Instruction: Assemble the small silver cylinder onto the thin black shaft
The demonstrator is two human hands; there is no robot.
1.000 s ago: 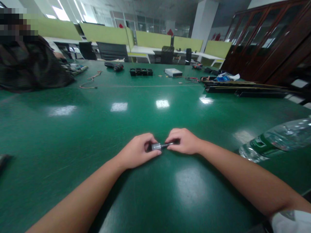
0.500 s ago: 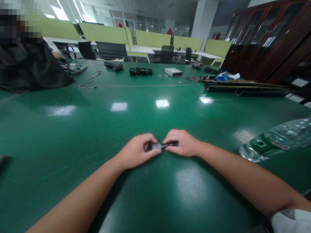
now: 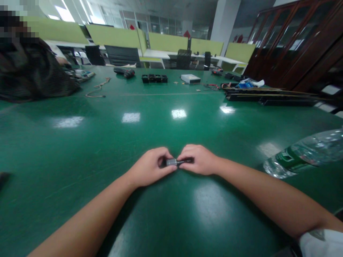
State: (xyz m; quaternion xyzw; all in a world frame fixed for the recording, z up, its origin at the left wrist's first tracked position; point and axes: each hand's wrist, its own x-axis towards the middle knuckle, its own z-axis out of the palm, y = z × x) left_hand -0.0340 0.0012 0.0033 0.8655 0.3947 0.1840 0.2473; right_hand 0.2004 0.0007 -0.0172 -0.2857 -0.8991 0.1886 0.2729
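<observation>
Close above the green table (image 3: 128, 142), my two hands meet at the centre. My left hand (image 3: 152, 166) pinches a small silver-grey cylinder (image 3: 171, 162) between thumb and forefinger; its exact kind is too small to tell. From the right, my right hand (image 3: 199, 159) grips a thin dark rod-like piece (image 3: 185, 161) with its fingertips. The rod's left end touches or nearly touches the cylinder, and the two lie in line. Fingers cover part of both pieces.
A plastic bottle (image 3: 297, 157) lies on its side by my right forearm. Along the far side are a cable (image 3: 98, 89), a power drill (image 3: 124, 72), a black block row (image 3: 154, 78), a flat silver box (image 3: 190, 78) and long black strips (image 3: 268, 95). A person (image 3: 29, 67) sits at the left.
My right hand has shifted slightly left and down, bringing the dark rod closer to the cylinder. My left hand stays almost in place, still pinching it.
</observation>
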